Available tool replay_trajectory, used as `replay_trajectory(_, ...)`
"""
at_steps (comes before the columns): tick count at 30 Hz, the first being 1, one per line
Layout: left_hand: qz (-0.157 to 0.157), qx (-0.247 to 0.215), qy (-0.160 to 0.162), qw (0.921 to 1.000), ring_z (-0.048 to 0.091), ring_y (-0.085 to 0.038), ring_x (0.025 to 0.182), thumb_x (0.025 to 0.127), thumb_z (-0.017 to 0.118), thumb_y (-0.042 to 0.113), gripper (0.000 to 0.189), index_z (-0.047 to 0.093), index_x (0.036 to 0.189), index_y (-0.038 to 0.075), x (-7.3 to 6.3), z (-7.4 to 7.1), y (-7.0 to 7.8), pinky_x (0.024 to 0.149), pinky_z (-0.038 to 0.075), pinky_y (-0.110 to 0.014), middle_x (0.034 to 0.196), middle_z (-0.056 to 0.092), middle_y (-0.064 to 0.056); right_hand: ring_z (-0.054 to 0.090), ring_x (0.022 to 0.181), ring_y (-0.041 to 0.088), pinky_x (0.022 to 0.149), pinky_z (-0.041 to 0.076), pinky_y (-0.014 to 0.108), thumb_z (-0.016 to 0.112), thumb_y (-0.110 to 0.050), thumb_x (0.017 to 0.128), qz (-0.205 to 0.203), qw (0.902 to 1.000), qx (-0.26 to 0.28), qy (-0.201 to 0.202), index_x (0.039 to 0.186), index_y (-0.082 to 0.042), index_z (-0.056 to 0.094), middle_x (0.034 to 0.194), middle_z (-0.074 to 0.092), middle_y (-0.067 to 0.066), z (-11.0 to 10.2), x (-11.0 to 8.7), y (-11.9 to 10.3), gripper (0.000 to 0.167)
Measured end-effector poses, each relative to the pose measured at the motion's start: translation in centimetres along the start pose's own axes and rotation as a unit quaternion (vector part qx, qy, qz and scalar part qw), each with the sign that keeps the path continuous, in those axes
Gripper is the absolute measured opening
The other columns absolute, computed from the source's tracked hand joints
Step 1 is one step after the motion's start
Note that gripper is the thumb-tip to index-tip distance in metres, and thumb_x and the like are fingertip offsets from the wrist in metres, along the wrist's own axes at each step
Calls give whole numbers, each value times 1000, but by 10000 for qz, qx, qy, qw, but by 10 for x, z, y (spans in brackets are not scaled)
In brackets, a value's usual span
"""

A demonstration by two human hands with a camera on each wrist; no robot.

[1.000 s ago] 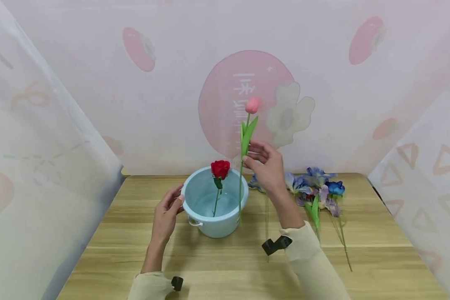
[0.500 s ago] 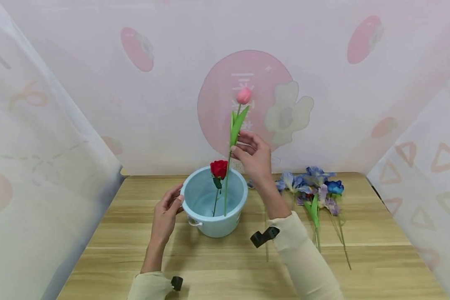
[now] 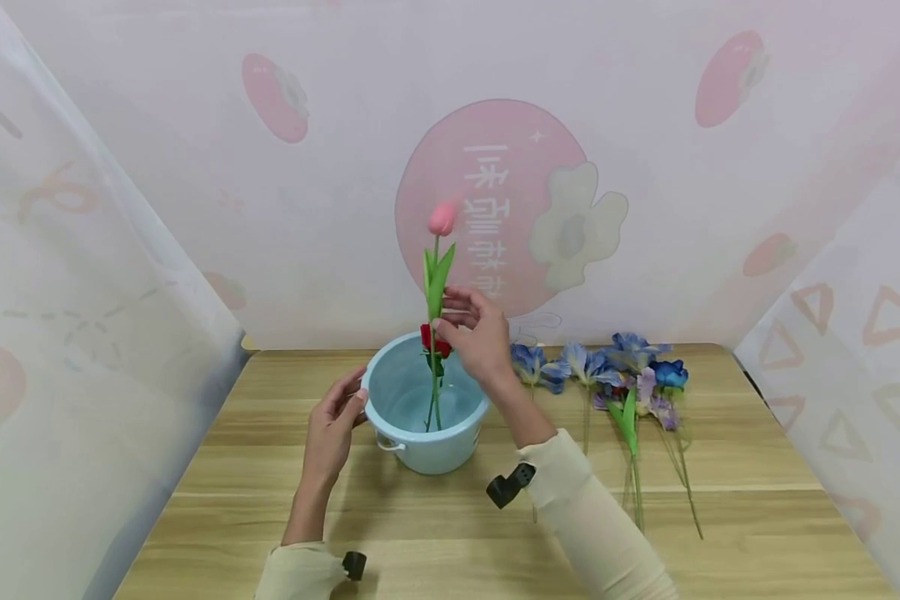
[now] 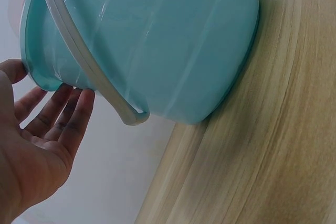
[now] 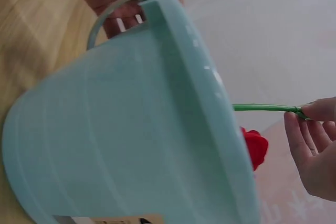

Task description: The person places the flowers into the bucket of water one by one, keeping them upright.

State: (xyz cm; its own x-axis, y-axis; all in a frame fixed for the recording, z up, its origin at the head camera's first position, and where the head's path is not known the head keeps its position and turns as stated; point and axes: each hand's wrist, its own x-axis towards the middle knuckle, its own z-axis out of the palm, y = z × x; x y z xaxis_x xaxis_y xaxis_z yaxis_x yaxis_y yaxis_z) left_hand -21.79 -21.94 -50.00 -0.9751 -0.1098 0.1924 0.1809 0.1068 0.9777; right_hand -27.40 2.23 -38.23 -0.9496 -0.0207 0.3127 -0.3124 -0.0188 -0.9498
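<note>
A pink tulip (image 3: 442,218) with green leaves stands nearly upright, pinched at the stem below its leaves by my right hand (image 3: 482,335). Its lower stem reaches down inside the light blue bucket (image 3: 435,454). Just behind that stem, a red rose (image 3: 442,342) leans in the bucket, partly covered by the tulip. My left hand (image 3: 333,429) holds the bucket's left rim, thumb at the edge and fingers against the outer wall, as the left wrist view shows. The bucket's white handle (image 4: 79,51) hangs down its side.
Right of the bucket, blue iris-like flowers (image 3: 587,365), a blue rose (image 3: 671,374) and a flower with green leaves (image 3: 627,423) lie on the wooden table (image 3: 435,533), stems toward me. A printed cloth backdrop (image 3: 345,208) rises behind the table.
My right hand has carried the tulip leftward from the bucket's right rim, then lowered it, bringing its stem inside beside the rose. My left hand has stayed on the rim.
</note>
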Motion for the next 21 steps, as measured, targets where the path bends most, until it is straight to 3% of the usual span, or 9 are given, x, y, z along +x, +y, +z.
replay_trajectory(8,35,32,17,10000,68,-6,115,111,62,26,45,59,154,12,0,0,0,89,64,-19,143,65,-19,78,100,26,77,69,31,76,9,91,616,9978,-57,-243,133,-1,69,120,75,22,13,-4,13,44)
replay_trajectory(14,52,2,52,10000,69,-5,113,111,61,25,44,59,153,9,0,1,1,88,64,-19,142,65,-23,79,100,27,75,68,29,77,7,90,654,9961,-500,-307,128,-2,72,118,77,19,16,-6,23,39)
replay_trajectory(21,78,-22,50,10000,70,-5,111,111,61,24,44,59,152,9,0,0,1,87,64,-19,141,65,-23,78,104,28,82,68,32,80,1,90,708,9886,-1220,-524,130,-6,72,119,78,14,18,-9,32,42)
